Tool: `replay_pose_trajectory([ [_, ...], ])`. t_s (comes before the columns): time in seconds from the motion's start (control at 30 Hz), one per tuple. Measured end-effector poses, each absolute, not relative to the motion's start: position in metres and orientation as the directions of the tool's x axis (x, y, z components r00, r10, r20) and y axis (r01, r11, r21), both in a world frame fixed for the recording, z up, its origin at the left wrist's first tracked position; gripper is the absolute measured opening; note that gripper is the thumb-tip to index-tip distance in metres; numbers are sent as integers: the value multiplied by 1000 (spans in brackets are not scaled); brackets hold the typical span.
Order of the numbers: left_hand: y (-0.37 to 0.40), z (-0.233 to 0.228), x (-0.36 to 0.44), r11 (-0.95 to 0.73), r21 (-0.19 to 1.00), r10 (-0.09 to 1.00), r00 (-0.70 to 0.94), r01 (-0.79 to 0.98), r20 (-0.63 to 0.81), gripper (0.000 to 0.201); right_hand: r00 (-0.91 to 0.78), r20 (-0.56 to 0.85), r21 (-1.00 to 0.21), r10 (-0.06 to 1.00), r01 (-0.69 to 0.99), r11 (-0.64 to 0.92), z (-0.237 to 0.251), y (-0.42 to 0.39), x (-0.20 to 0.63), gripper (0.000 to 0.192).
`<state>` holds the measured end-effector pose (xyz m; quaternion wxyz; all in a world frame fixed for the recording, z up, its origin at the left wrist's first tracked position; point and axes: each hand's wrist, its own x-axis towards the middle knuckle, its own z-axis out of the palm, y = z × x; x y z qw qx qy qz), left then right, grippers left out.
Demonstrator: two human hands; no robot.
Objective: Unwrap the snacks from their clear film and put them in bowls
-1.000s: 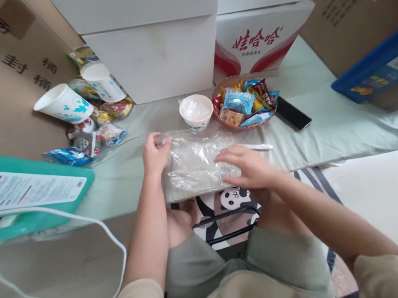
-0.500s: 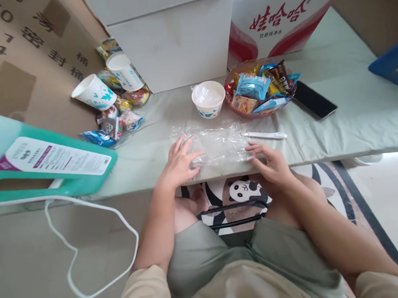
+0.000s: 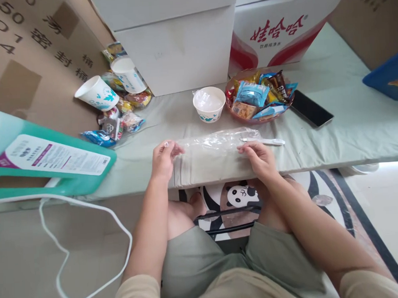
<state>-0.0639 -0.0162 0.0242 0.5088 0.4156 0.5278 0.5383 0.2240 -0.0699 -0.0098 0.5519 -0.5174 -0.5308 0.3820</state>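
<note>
A: What do the hands have?

B: The left hand (image 3: 162, 159) pinches the left end of a crumpled clear plastic bag (image 3: 215, 141), fingers closed on it. The right hand (image 3: 260, 158) pins the right end with curled fingers.

A: Where does the bag lie?

B: Stretched between both hands, along the near edge of the pale green cloth-covered table (image 3: 334, 133).

A: And past it?

B: A thin white pen (image 3: 263, 140) touching the bag, then a white paper bowl (image 3: 209, 104) and a brown dish of wrapped snacks (image 3: 259, 97).
</note>
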Motion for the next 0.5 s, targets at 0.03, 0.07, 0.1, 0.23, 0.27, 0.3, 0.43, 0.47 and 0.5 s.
replay_pose_trajectory([
  [0.03, -16, 24, -65, 85, 993, 983, -154, -80, -97, 29, 150, 213, -970, 965, 151, 191, -8, -69, 221, 35],
  [0.07, -16, 23, -68, 96, 994, 982, -159, -43, -102, 29, 156, 242, -962, 958, 166, 216, -6, -69, 219, 39],
  [0.1, -16, 23, -70, 102, 995, 983, -156, -4, -101, 28, 165, 268, -955, 949, 177, 239, -4, -68, 217, 40],
  [0.23, -18, 23, -77, 75, 995, 983, -174, 70, -62, 23, 271, 287, -945, 919, 235, 226, -2, -70, 211, 43],
  [0.27, -20, 23, -78, 75, 994, 979, -197, 78, -59, 22, 300, 277, -948, 913, 242, 208, -3, -71, 211, 45],
  [0.3, -21, 23, -77, 84, 993, 974, -217, 87, -63, 22, 320, 267, -950, 909, 246, 192, -4, -72, 209, 46],
  [0.43, -24, 24, -73, 167, 973, 967, -221, 159, -130, 23, 338, 142, -972, 930, 223, 68, -7, -73, 204, 40],
  [0.47, -24, 24, -72, 181, 963, 967, -215, 199, -138, 22, 349, 100, -974, 932, 228, 19, -6, -72, 202, 37],
  [0.5, -24, 24, -72, 187, 949, 967, -218, 252, -133, 21, 362, 66, -970, 930, 242, -25, -6, -72, 201, 33],
])
